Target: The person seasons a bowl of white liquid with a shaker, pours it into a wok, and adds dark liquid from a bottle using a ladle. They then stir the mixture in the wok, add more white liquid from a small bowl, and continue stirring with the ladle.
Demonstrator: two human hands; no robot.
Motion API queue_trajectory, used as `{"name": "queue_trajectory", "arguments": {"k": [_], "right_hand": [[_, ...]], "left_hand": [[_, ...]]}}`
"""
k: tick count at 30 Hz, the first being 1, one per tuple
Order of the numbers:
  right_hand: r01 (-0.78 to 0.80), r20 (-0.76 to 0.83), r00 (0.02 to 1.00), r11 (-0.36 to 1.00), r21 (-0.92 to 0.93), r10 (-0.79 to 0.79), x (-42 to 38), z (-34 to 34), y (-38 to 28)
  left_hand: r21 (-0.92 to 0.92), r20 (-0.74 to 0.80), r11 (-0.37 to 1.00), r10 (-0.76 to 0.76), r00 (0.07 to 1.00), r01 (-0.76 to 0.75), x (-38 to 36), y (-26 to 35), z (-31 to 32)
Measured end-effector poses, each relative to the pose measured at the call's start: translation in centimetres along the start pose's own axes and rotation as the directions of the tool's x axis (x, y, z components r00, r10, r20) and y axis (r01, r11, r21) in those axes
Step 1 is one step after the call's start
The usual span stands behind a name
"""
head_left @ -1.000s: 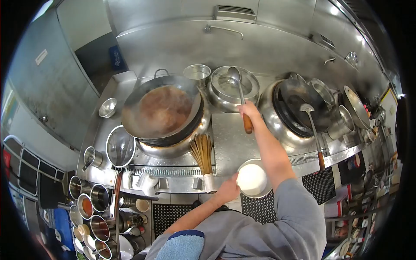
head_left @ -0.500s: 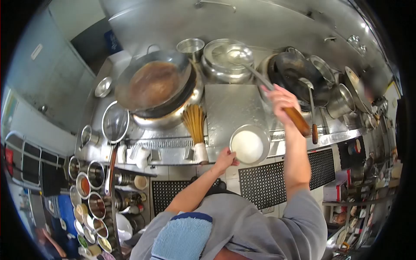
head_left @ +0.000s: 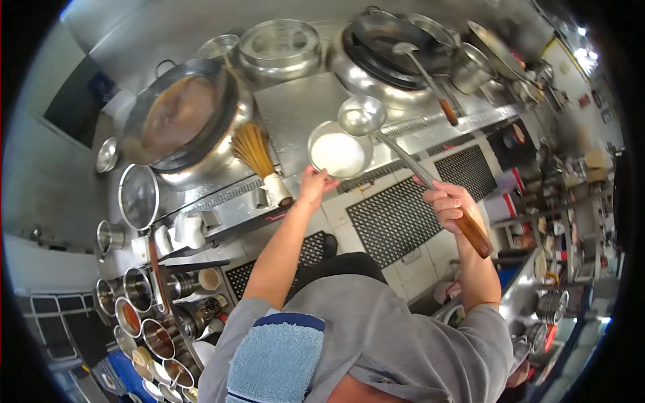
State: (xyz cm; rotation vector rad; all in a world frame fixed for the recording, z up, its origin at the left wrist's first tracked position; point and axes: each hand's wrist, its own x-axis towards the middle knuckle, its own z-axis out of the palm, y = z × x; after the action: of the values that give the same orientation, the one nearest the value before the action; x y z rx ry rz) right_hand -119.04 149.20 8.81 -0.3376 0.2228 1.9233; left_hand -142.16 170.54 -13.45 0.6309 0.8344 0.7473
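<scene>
My left hand (head_left: pixel 318 186) grips the near rim of a steel bowl (head_left: pixel 367 163) with white contents (head_left: pixel 337 154), at the front edge of the steel counter. In my right hand (head_left: pixel 449 206) is a long ladle (head_left: pixel 403 156) with a wooden handle; the fingers wrap round it. The ladle's round head overlaps the bowl's upper right rim in view. Left of the bowl lies a bamboo brush (head_left: pixel 252 149) with a white-wrapped handle. A wok (head_left: pixel 222 101) holding brown liquid stands farther left.
A lidded pot (head_left: pixel 280 50) stands at the back. Right of it, a dark wok (head_left: pixel 376 43) has a second ladle (head_left: pixel 426 77) across it. A strainer (head_left: pixel 139 197) lies at the left. Several containers (head_left: pixel 159 338) stand at lower left; black mats (head_left: pixel 396 221) cover floor tiles.
The view has turned and shifted right. My right hand has brought the ladle from the lidded pot back to beside the bowl. My left hand still holds the bowl.
</scene>
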Motion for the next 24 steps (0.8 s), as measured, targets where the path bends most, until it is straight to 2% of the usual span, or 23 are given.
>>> {"name": "queue_trajectory", "arguments": {"k": [4, 7, 12, 20, 24], "right_hand": [[0.092, -0.187, 0.965, 0.907, -0.411, -0.183, -2.0, -0.2, 2.4], [0.123, -0.205, 0.929, 0.78, -0.614, -0.308, -2.6, -1.3, 3.6], [0.11, -0.195, 0.92, 0.701, -0.704, -0.34, -3.0, -2.4, 3.8], [-0.035, -0.215, 0.894, 0.418, -0.908, -0.392, -3.0, -2.1, 3.0], [-0.136, -0.199, 0.893, 0.181, -0.974, -0.403, -3.1, -1.5, 2.1]], "left_hand": [[-0.005, 0.032, 1.0, 0.011, 0.999, -0.011, -1.2, 0.2, 0.9], [-0.05, 0.033, 0.999, 0.012, 0.999, -0.01, -1.7, 0.2, 1.7], [-0.087, 0.019, 0.995, 0.048, 0.999, -0.046, -1.3, -1.1, 1.6], [-0.088, -0.039, 0.993, 0.081, 0.996, -0.084, -2.0, -1.0, 2.5], [-0.127, -0.018, 0.986, 0.11, 0.994, -0.111, -1.7, -1.6, 2.6]]}}
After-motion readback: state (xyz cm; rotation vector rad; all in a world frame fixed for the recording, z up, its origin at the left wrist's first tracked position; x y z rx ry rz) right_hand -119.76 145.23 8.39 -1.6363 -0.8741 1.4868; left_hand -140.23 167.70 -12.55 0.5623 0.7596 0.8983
